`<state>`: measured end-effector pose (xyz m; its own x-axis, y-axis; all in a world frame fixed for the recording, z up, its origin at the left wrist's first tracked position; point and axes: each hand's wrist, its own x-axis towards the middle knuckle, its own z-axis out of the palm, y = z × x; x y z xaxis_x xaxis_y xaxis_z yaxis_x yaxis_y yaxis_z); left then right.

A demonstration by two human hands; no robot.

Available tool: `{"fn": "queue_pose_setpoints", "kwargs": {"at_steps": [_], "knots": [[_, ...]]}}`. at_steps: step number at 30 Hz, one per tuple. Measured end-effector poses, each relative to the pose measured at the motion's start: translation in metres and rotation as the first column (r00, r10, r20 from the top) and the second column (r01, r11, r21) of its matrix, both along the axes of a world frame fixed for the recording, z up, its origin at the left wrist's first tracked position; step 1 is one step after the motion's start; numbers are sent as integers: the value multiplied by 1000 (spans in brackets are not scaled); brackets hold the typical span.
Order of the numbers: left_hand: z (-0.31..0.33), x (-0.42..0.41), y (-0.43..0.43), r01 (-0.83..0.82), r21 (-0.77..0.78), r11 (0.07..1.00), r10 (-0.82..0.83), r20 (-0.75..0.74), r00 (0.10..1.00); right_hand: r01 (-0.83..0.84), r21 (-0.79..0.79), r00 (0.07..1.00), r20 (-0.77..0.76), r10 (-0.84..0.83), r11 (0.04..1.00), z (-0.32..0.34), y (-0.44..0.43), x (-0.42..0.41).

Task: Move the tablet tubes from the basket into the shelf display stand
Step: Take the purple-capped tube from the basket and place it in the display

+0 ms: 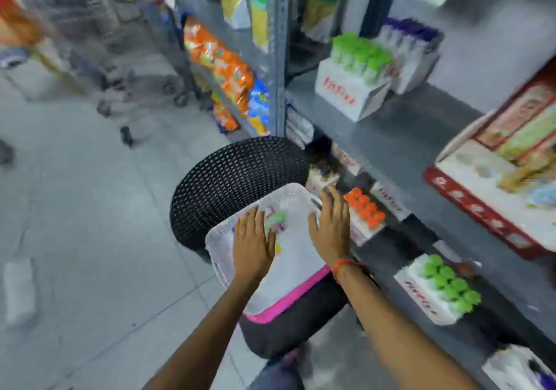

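OK, I count two hands, both flat and empty: left hand (252,239) over the white basket (222,240), right hand (331,230) at its far rim. Tablet tubes (275,222) lie between them, too blurred to count. Orange-capped display stand (365,213) sits just right of my right hand; black chair (237,179) beyond.

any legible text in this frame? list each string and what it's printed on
Red lettering on the white display stand with green-capped tubes, upper shelf: blurred, unreadable.
Red lettering on the white stand with green caps, lower shelf: smeared, unreadable.
Label by the white stand of orange-capped tubes: unreadable.
Orange snack bags: unreadable.
Nothing else legible.
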<state>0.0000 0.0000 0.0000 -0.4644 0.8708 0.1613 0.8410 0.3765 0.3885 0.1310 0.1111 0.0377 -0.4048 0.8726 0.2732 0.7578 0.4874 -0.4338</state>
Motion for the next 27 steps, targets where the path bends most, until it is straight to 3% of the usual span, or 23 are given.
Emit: {"fn": "queue_pose_setpoints", "kwargs": {"at_steps": [6,13,21,27], "knots": [[-57,-31,-48,-226,-285,932,251,57,966,-269,-279,932,166,322,922,-71,-21,-55],[-106,-32,-63,-351,-371,860,397,54,916,-553,-332,667,373,645,764,-119,-25,-100],[-117,-31,-61,-393,-334,856,421,13,907,-762,-386,295,506,810,519,-133,-23,-140],[-117,-30,-62,-375,-331,866,397,-1,918,-766,-401,229,561,796,503,-133,-24,-146]]}}
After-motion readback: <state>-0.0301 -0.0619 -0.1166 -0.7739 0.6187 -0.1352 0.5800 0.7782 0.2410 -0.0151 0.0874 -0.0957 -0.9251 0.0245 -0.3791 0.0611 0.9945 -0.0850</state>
